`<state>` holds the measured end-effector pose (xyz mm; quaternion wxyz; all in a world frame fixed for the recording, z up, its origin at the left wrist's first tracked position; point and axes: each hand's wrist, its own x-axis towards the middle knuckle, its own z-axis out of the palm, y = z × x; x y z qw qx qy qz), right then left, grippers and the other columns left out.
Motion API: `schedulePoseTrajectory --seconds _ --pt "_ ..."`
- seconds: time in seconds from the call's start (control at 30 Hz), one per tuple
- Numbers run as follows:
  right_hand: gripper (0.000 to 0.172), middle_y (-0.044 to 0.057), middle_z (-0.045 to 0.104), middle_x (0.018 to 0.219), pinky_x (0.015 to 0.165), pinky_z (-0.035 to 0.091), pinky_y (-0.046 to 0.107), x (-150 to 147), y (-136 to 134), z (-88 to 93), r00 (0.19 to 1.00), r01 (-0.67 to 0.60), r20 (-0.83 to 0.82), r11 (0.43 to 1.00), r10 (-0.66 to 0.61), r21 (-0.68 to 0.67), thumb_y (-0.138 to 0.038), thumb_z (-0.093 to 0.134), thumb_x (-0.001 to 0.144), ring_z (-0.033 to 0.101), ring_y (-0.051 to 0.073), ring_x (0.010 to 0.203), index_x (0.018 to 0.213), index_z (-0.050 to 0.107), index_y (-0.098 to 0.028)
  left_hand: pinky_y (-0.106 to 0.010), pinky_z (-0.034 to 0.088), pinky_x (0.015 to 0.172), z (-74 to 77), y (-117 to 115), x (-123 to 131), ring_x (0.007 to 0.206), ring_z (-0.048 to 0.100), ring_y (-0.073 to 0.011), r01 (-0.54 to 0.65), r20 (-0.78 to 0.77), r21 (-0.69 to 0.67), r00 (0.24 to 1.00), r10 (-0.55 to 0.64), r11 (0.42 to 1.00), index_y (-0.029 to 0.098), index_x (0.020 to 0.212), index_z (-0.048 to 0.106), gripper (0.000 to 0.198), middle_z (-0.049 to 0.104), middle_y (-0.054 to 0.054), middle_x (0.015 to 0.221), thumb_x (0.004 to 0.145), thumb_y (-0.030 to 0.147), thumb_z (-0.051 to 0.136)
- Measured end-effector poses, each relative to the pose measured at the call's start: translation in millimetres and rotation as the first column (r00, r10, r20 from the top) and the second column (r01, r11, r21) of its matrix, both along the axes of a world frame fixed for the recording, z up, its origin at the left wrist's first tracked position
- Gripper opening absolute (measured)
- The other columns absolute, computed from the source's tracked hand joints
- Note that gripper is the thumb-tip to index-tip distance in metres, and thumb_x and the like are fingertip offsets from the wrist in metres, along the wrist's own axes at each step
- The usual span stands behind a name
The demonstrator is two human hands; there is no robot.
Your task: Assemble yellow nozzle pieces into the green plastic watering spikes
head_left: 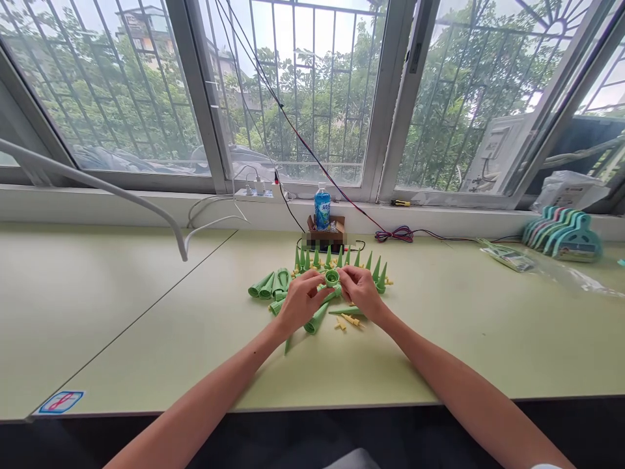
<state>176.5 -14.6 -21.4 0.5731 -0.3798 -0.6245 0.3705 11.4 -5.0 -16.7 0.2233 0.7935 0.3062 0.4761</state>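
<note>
Pale green worktop (146, 326) is carrying everything. Both forearms are reaching in and converging at centre. Left hand (301, 301) and right hand (360, 292) are curling inward, both pinching one green cone (332, 279) just above the scattered spikes (268, 285) and yellow pins (351, 320).

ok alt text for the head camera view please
The left hand and right hand hold a green plastic cone together over a pale green table. More green cones stand and lie around them with small yellow pieces, below a barred window.
</note>
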Motion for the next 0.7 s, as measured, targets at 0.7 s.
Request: schedulePoseTrajectory --seconds 0.7 --pt "0.036 -0.004 0.044 0.056 0.041 0.032 0.022 -1.2 -2.6 0.2 0.996 0.060 0.051 0.989 -0.067 0.134 -0.054 0.051 0.088 0.039 0.008 0.043 0.077 0.054 -0.020 -0.019 0.023 0.032 6.8 0.9 3.1 0.035 0.041 -0.0073 0.327 0.360 -0.673 0.928 -0.092 0.664 0.016 0.066 0.054 0.049 0.052 0.000 0.050 0.082 0.061 0.053"
